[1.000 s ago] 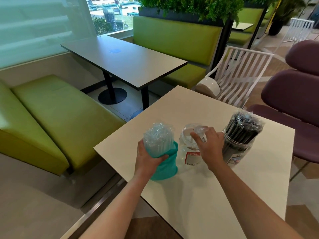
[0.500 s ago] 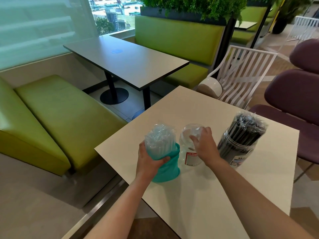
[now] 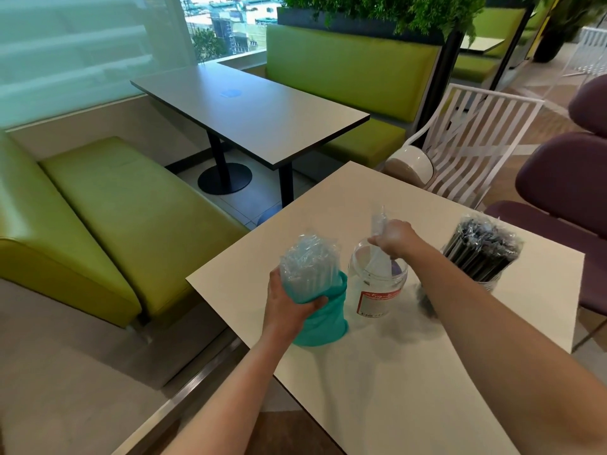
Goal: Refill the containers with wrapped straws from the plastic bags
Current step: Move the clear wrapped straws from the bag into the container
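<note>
Clear wrapped straws (image 3: pixel 308 264) fill the teal plastic bag (image 3: pixel 323 318) gripped by the left hand (image 3: pixel 289 298); the right hand (image 3: pixel 394 236) pinches a few over the nearly empty clear jar (image 3: pixel 376 284) between both hands. Beyond the right hand, the container of black straws (image 3: pixel 483 254) looks full on the table (image 3: pixel 394 372).

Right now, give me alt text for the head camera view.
A person's right hand holds clear wrapped straws over an open clear jar on a pale table. The left hand grips a teal bag of clear straws; a jar of black straws stands right.
</note>
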Tool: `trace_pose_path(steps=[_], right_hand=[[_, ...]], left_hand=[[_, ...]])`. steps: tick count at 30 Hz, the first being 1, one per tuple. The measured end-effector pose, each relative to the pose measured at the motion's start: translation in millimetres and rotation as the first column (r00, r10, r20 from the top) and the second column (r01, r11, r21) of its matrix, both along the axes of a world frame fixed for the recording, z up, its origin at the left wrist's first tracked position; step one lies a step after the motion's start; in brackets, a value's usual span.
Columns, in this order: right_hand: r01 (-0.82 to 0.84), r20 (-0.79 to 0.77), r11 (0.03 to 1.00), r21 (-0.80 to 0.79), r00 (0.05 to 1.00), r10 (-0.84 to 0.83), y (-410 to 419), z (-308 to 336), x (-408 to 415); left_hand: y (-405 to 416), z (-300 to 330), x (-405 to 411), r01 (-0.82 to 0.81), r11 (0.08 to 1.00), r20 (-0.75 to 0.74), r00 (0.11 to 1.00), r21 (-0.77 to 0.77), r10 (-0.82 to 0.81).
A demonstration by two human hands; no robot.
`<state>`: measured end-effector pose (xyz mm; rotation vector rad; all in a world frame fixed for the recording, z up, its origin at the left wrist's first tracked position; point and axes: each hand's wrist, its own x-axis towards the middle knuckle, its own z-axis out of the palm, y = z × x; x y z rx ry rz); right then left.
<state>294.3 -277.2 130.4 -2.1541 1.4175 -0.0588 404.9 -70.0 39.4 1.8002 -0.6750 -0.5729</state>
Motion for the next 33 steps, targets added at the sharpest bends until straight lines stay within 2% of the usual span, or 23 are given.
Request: trace_pose_path(steps=[3,6,14,16,24,30,33], right_hand=[[0.094,0.143,0.993,0.069,0.984,-0.103,0.4,-14.7,1.9],[0.24,0.333,0.962,0.128,0.903,-0.27,6.8,-27.7,2.6],[0.325,0.645,0.946,0.003,0.722,-0.25,18.5,-33.2,-3.1],[0.306,0.655,0.952,0.011,0.717,-0.238,16.4,-32.7,-2.7],[0.227,0.525,0.97,0.083,0.818,-0.236,13.6,-30.6,2.5],[0.238,0.573,0.967,0.094,0.781,-0.248,30.6,-39.5,-5.7],[0.275,0.63,0.961,-0.038,0.753,-0.191,50.0,-35.9,-7.1]], left_hand=[[0.1,0.8,0.3,0.001,1.0,0.008,1.0,0.004,-0.001],[-0.7,0.8,0.7,0.0,1.0,0.014,1.0,0.009,-0.001],[1.3,0.2,1.4,0.009,1.0,0.002,1.0,-0.001,-0.009],[1.9,0.3,1.8,0.006,1.0,-0.003,1.0,-0.005,-0.007],[2.8,1.0,2.5,0.014,1.0,-0.007,1.0,-0.013,-0.014],[4.8,1.6,5.3,0.024,1.0,-0.033,0.999,-0.019,-0.025],[5.6,2.1,9.3,0.03,0.999,-0.061,0.998,-0.021,-0.031]])
